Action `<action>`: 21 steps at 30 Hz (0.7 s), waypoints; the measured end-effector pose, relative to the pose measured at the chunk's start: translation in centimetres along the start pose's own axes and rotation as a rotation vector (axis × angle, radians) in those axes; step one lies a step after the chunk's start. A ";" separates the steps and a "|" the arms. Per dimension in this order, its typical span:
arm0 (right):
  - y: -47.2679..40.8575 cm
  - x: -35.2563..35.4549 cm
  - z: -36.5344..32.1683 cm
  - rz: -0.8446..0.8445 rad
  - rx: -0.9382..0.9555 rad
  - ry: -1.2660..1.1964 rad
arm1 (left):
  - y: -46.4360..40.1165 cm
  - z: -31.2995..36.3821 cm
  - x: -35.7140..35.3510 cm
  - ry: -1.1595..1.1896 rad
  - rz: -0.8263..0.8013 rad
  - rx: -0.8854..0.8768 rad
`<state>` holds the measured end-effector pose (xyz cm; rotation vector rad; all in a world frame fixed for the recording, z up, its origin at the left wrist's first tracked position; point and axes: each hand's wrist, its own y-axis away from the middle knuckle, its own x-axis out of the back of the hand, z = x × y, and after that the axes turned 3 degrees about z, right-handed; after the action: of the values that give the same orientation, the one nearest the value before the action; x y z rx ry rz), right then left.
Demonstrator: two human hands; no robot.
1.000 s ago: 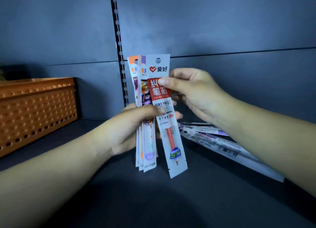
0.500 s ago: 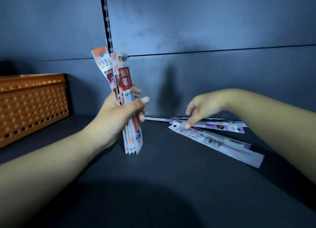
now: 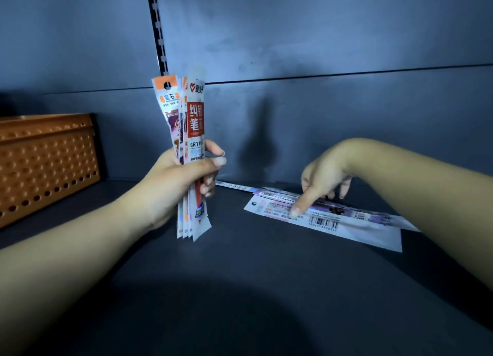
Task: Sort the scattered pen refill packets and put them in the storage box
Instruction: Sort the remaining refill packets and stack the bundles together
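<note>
— How far along is the sorting?
— Partway, I'd say. The left hand [image 3: 173,185] clenches an upright bundle of refill packets [image 3: 190,153]; none visibly sits in the orange storage box [image 3: 48,163].
— What's left?
— Loose packets [image 3: 328,217] lie on the shelf [image 3: 240,289]; the right hand [image 3: 320,179] presses one fingertip on the top one.

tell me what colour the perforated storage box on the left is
Orange, with rows of round holes: the storage box, shown in the head view.

the orange storage box [image 3: 45,163] is running off the left edge; the left hand [image 3: 176,185] is covering the middle of its packet bundle [image 3: 190,131].
</note>
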<state>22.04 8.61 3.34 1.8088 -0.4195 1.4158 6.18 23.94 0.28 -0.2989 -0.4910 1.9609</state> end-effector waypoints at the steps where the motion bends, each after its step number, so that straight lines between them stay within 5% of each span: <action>1: 0.0 -0.1 -0.2 -0.021 0.024 -0.029 | 0.0 0.0 0.0 -0.006 -0.002 0.001; 9: 0.9 0.8 -0.6 -0.037 0.202 -0.323 | -0.1 -0.1 0.1 0.005 -0.011 0.011; 21: 3.1 2.7 -1.5 0.198 0.456 -0.913 | -1.0 -0.5 0.5 0.170 0.141 0.130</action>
<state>19.82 8.23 7.08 2.8185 -0.7891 0.7454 6.96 24.82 0.34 -0.4229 -0.2359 2.0716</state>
